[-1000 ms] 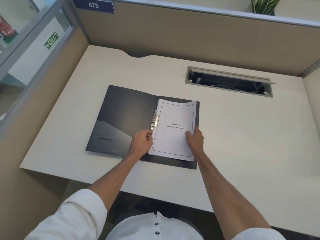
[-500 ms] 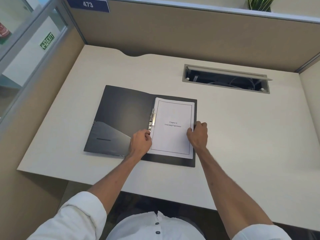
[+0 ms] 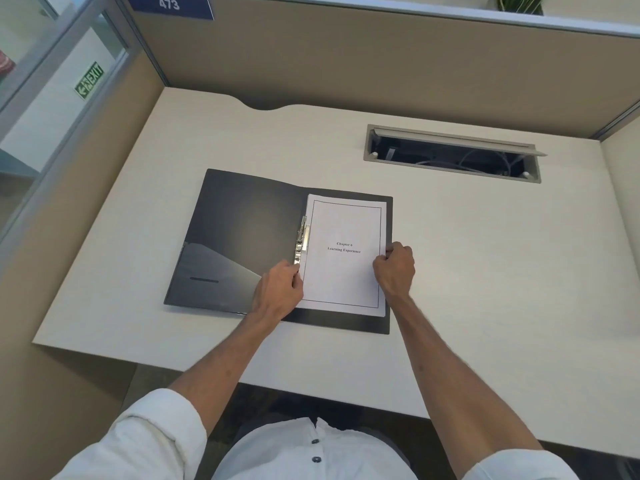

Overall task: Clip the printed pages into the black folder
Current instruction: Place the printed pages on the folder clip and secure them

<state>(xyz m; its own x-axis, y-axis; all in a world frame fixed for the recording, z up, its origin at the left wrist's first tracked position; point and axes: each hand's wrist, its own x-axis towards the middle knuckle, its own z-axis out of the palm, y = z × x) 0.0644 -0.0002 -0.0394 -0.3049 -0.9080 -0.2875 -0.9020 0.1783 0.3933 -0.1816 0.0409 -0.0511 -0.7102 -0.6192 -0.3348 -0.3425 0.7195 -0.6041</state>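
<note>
A black folder (image 3: pixel 242 233) lies open on the desk. White printed pages (image 3: pixel 344 271) with a framed title lie flat on its right half. A silver metal clip (image 3: pixel 301 240) stands raised along the spine, at the pages' left edge. My left hand (image 3: pixel 278 292) rests at the lower left edge of the pages, its fingertips at the bottom end of the clip. My right hand (image 3: pixel 394 268) is curled at the pages' right edge, its fingers on the paper's rim.
The cream desk (image 3: pixel 485 271) sits in a cubicle with beige partition walls (image 3: pixel 346 64). An open cable slot (image 3: pixel 450 155) is cut in the desk at the back right. The desk's front edge runs just below the folder.
The pages have settled flat and square on the folder's right half. My right hand slid up from the bottom right corner to the middle of the right edge. My left hand stayed by the clip.
</note>
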